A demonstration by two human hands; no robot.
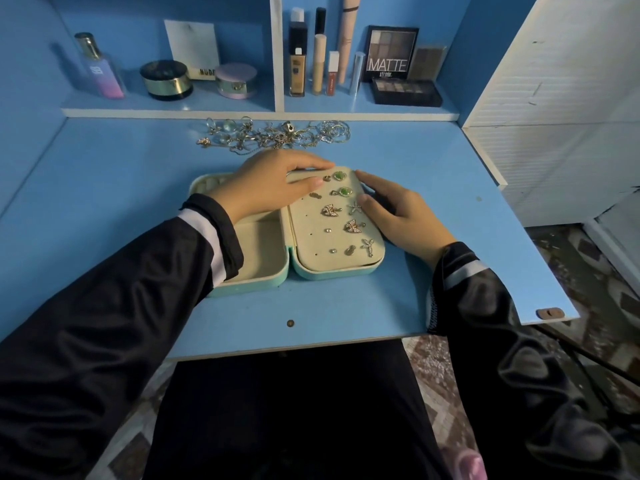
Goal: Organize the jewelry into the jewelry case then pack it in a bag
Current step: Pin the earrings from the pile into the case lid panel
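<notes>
Nearest me, my dark sleeves come in over the blue surface. The teal jewelry case lies open flat just past the near edge, its two halves side by side. Left half: an empty cream compartment. Right half: the cream earring panel, with earrings pinned in rows, among them a butterfly pair, a starfish and two green-stone pieces at the far end. My right hand lies along the panel's right edge, fingers loose and spread. The thumb tip sits on the panel face just beside the starfish, and the forefinger reaches up to the far right corner. It grips nothing. My left hand crosses over the left half of the case. Its fingers run nearly straight along the panel's far edge, and the thumb lies flat on the face just short of the green stones. I cannot tell whether those fingers hook under the edge or only rest on it. Beyond both hands, well apart from the case, a loose jewelry pile of rings and chains lies at the back of the surface. Farther still, the shelf holds a perfume bottle, round compacts, tubes and a palette marked MATTE.
</notes>
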